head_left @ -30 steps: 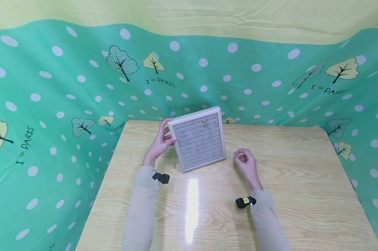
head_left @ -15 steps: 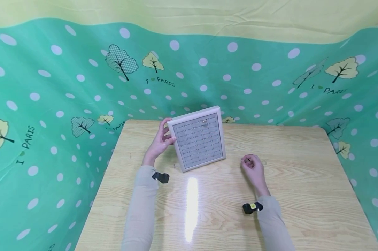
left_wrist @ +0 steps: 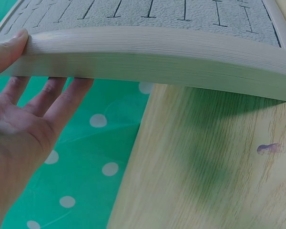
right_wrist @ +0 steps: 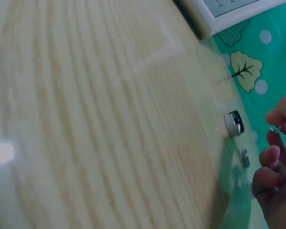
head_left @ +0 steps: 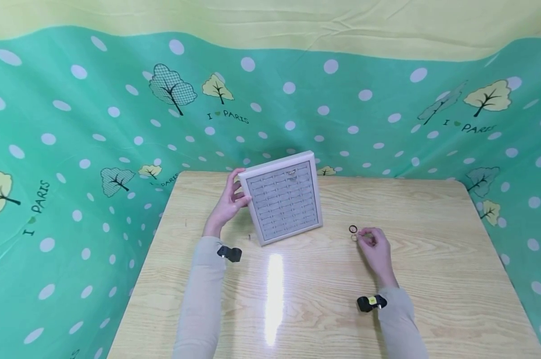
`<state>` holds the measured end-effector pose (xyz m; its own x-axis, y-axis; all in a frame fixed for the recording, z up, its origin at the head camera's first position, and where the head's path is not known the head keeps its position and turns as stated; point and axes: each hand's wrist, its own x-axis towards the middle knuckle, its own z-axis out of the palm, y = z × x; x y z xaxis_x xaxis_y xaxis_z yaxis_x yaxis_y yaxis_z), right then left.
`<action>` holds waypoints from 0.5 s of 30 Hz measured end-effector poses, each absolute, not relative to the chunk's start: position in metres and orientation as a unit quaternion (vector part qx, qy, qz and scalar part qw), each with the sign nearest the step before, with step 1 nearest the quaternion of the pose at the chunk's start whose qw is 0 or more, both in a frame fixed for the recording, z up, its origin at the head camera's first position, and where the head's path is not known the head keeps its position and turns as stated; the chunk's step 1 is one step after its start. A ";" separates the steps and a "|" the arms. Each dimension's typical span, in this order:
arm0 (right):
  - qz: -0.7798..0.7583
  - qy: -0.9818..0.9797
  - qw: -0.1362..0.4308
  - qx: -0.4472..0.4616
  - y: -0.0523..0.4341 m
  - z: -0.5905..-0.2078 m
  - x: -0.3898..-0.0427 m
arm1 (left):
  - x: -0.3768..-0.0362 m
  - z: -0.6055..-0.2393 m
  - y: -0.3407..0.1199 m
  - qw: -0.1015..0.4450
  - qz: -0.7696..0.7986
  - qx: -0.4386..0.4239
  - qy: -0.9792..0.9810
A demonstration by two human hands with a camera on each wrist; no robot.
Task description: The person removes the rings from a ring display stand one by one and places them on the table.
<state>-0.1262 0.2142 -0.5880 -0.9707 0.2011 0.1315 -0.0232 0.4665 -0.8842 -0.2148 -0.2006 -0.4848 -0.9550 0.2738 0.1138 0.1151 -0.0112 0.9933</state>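
From the head, the left hand [head_left: 227, 207] grips the left edge of a rectangular ring display tray with a pale rim and a grey, slotted fabric pad [head_left: 292, 236]. The tray is just right of that hand, between the two hands, tilted up with its pad facing the person. Two small shiny metal rings [head_left: 291, 172] sit in its upper slots, on the side toward the right hand [head_left: 378, 252]. That hand is well right of the tray, thumb and forefinger brought together. Just left of its fingertips, a round dark ring [head_left: 353, 232] and a thin gold-coloured ring [head_left: 352, 239] lie on the light wood-grain table [head_left: 445, 279], the dark one slightly farther away. Beyond both hands hangs a green cloth with white dots and printed trees [head_left: 369, 114].

From the left wrist, the thumb presses on the tray's front rim while the other fingers reach beneath its side. A small purplish mark [left_wrist: 269, 148] shows on the table to the right of this hand.

From the right wrist, thumb and forefinger pinch a tiny silvery metal piece [right_wrist: 275, 130], mostly hidden by the fingertips; its full shape cannot be told. The dark ring stands out left of the fingers, and one tray corner shows beyond.
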 end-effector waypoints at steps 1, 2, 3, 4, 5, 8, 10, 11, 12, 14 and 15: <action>0.510 -0.852 0.110 -0.051 0.216 -0.589 -0.125 | -0.215 -0.485 -0.201 0.057 0.697 0.139 0.701; 0.507 -0.854 0.110 -0.049 0.217 -0.589 -0.124 | -0.215 -0.485 -0.201 0.056 0.696 0.140 0.702; 0.503 -0.856 0.110 -0.050 0.219 -0.589 -0.124 | -0.215 -0.485 -0.201 0.056 0.696 0.140 0.702; 0.499 -0.858 0.110 -0.049 0.220 -0.590 -0.123 | -0.215 -0.485 -0.201 0.056 0.696 0.140 0.702; 0.499 -0.858 0.109 -0.051 0.222 -0.590 -0.123 | -0.214 -0.484 -0.201 0.056 0.695 0.140 0.703; 0.490 -0.864 0.107 -0.050 0.225 -0.592 -0.121 | -0.214 -0.484 -0.202 0.057 0.694 0.140 0.704; 0.482 -0.868 0.107 -0.051 0.226 -0.593 -0.120 | -0.214 -0.484 -0.202 0.058 0.693 0.140 0.705; 0.478 -0.870 0.107 -0.052 0.227 -0.594 -0.120 | -0.214 -0.484 -0.202 0.058 0.693 0.139 0.705; 0.474 -0.872 0.107 -0.050 0.227 -0.595 -0.119 | -0.214 -0.484 -0.202 0.058 0.692 0.139 0.706; 0.469 -0.875 0.110 -0.051 0.228 -0.596 -0.119 | -0.215 -0.484 -0.201 0.057 0.693 0.140 0.705; 0.465 -0.877 0.112 -0.052 0.229 -0.597 -0.119 | -0.215 -0.485 -0.201 0.057 0.694 0.140 0.704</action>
<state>-0.1189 0.2286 -0.5968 -0.9697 0.1948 0.1474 -0.0127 0.5626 -0.8267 -0.2147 -0.2011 -0.4845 -0.9543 0.2767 0.1132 0.1174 -0.0014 0.9931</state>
